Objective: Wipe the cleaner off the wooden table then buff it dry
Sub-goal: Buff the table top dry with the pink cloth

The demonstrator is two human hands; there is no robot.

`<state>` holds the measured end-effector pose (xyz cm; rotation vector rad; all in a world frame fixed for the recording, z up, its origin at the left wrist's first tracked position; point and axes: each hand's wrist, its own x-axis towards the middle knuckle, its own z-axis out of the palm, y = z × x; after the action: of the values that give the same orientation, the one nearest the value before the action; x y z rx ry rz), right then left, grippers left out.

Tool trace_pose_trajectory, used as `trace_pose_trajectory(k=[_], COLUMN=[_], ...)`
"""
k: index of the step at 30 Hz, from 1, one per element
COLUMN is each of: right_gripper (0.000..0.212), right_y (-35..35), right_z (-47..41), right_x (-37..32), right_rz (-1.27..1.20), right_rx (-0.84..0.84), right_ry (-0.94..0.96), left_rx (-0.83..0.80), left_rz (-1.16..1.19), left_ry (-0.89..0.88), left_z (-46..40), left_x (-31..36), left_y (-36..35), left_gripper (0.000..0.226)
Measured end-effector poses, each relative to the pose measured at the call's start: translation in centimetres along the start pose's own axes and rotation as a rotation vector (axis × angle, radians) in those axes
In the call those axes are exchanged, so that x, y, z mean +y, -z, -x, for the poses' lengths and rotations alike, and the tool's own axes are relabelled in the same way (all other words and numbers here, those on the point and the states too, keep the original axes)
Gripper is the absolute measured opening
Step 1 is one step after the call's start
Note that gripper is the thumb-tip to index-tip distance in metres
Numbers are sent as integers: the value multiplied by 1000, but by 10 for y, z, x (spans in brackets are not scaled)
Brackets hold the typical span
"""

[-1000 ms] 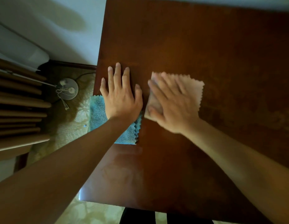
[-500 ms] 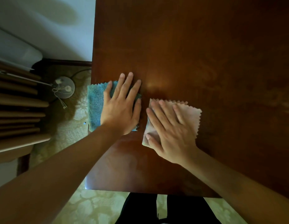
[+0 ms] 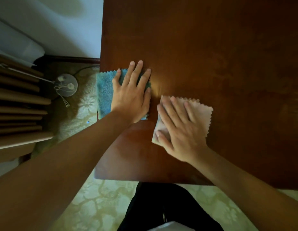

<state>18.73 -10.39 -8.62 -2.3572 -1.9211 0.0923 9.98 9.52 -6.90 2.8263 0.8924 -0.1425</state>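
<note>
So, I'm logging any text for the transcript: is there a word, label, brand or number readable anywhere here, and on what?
None: no writing shows on the blue terry cloth, the pale pink zigzag-edged cloth or the dark wooden table.

Two hands are in view: the left hand (image 3: 130, 99) and the right hand (image 3: 181, 129), each with all five fingers showing, spread flat. Two cloths lie under them, one blue cloth (image 3: 105, 94) and one pale pink cloth (image 3: 200, 112), both with zigzag edges. There is one wooden table (image 3: 211, 47). On the floor to the left stands one round lamp base (image 3: 69, 85) with one dark cord (image 3: 83, 69) running from it and a few thin white strings, too fine to count. Two forearms reach in from the bottom. Beside the lamp base, one stack of brown slats (image 3: 16, 104) shows about ten slats.
</note>
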Motion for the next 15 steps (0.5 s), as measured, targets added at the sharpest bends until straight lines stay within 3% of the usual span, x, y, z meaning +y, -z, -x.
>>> trace_pose_trajectory(k=[6,9,15], right_gripper=[74,76,80], right_y=[2,7,3], right_z=[9,-9,40], right_x=[6,21,-50], right_rz=[22,40,2], right_rx=[-66,-114,-141], right_ry=[113,71,2], left_rx=[26,37,49], left_rz=[1,-7,14], left_ry=[-9,3,-11], left_z=[0,-1,0], left_x=[0,-1,-3], left_y=[-2,-3,-2], left_gripper=[57,57,58])
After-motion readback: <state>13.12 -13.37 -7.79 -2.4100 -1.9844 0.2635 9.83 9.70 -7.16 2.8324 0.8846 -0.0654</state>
